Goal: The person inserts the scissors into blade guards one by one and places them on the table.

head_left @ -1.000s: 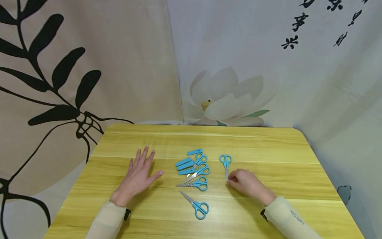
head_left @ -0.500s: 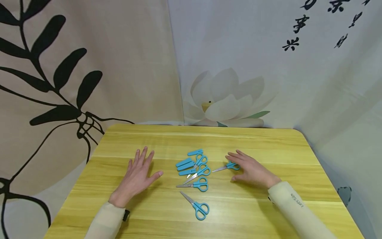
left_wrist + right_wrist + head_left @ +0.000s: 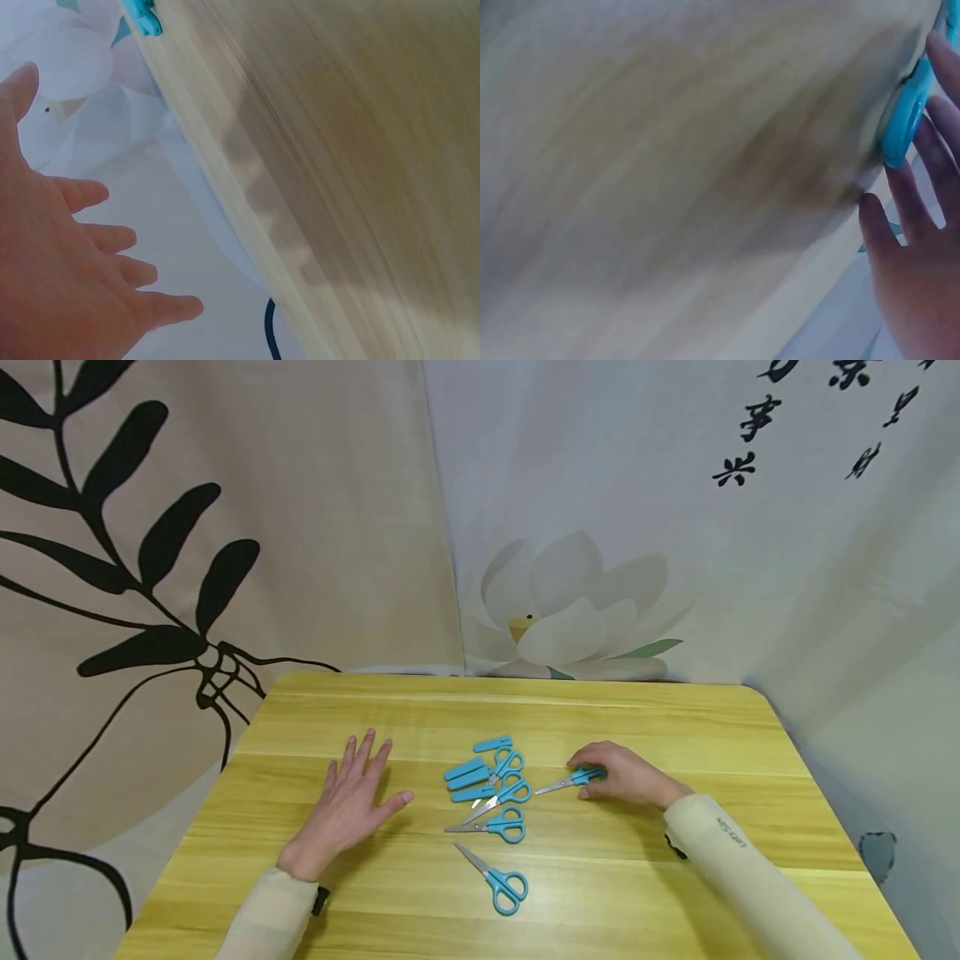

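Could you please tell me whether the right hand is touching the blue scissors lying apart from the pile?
Touching. The head view shows the right hand with fingers curled over the blue scissors at the handle end; the right wrist view shows fingertips against the blue handle.

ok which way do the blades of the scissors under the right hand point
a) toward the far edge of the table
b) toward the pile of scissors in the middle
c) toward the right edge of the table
b) The right hand has its fingers curled on the blue handles of the scissors, and the steel blades stick out leftward toward the pile of scissors in the middle of the table.
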`<action>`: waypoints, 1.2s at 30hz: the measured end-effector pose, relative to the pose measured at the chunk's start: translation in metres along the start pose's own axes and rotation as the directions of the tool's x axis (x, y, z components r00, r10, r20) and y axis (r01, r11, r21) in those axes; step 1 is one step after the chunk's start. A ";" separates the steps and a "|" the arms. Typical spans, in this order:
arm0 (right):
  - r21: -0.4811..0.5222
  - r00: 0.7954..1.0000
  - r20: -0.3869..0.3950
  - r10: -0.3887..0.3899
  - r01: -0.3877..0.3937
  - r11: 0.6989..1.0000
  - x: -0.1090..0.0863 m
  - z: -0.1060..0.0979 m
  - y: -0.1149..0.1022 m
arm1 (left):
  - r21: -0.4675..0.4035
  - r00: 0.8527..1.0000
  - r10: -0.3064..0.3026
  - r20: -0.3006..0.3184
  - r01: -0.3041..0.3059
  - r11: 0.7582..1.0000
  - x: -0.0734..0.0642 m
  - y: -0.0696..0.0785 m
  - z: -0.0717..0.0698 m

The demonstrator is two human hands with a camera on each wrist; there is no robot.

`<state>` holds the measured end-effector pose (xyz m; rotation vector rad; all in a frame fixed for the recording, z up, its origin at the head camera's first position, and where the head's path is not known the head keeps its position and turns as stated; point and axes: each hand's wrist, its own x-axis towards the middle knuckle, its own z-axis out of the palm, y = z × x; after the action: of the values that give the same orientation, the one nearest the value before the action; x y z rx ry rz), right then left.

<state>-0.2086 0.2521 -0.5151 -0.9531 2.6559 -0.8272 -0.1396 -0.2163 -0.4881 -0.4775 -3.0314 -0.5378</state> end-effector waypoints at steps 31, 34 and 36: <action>0.010 0.988 -0.131 0.085 -0.084 0.996 -0.010 0.000 -0.010 | -0.047 0.979 0.171 0.114 -0.166 0.985 0.014 0.032 0.013; 0.012 0.984 -0.148 0.101 -0.100 0.995 -0.016 -0.002 -0.012 | -0.080 0.964 0.240 0.114 -0.232 0.969 0.021 0.037 0.016; 0.018 0.982 -0.151 0.115 -0.113 0.993 -0.019 -0.003 -0.014 | -0.105 0.954 0.276 0.113 -0.265 0.959 0.025 0.040 0.018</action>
<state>-0.1879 0.2565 -0.5046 -0.7550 2.8017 -0.9183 -0.1511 -0.1671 -0.4902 -0.9499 -2.9927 -0.6482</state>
